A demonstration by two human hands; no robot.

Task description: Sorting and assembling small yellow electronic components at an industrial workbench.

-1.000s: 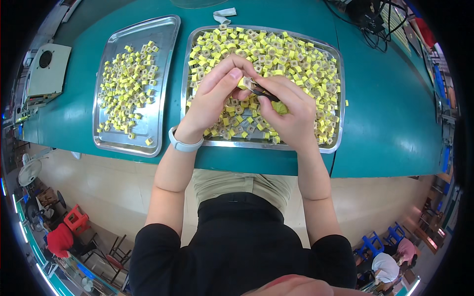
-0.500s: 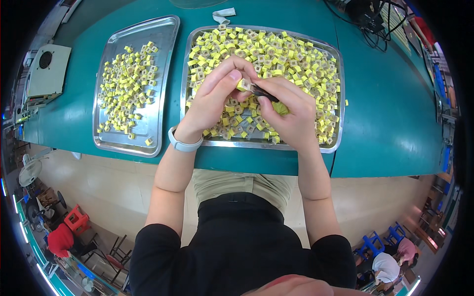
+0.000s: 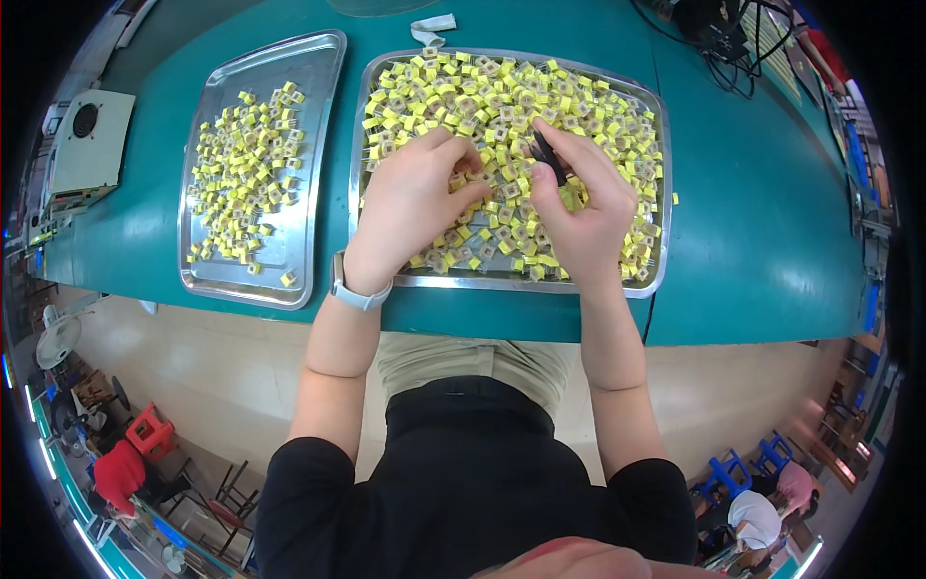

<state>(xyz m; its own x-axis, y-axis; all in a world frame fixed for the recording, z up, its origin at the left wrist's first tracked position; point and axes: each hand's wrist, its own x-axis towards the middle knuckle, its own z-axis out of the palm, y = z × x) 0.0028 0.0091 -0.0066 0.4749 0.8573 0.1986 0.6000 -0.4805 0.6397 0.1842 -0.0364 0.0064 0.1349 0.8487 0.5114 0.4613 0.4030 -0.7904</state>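
Observation:
My right hand (image 3: 590, 207) is closed round a slim black tool (image 3: 550, 159), whose exact kind I cannot make out. Its dark end points up and left over the large metal tray (image 3: 665, 232). Heaped in this tray are small yellow-taped transformers (image 3: 502, 106) with thin metal pins. My left hand (image 3: 415, 198), with a pale-banded watch on the wrist, is over the left part of the heap. Its thumb and index finger are apart, close above the transformers. The other fingers are curled and partly hidden.
A second metal tray (image 3: 307, 241) to the left holds a smaller pile of transformers. Beyond it stands a beige box with a fan (image 3: 92, 140). A crumpled white scrap (image 3: 432, 27) and black cables (image 3: 738, 68) lie on the green table (image 3: 762, 212). Other people sit far behind.
My hands have moved apart. The transformer that my left fingers held against the tool no longer shows there; the left hand has lowered to the heap, while the right has shifted right with the tool.

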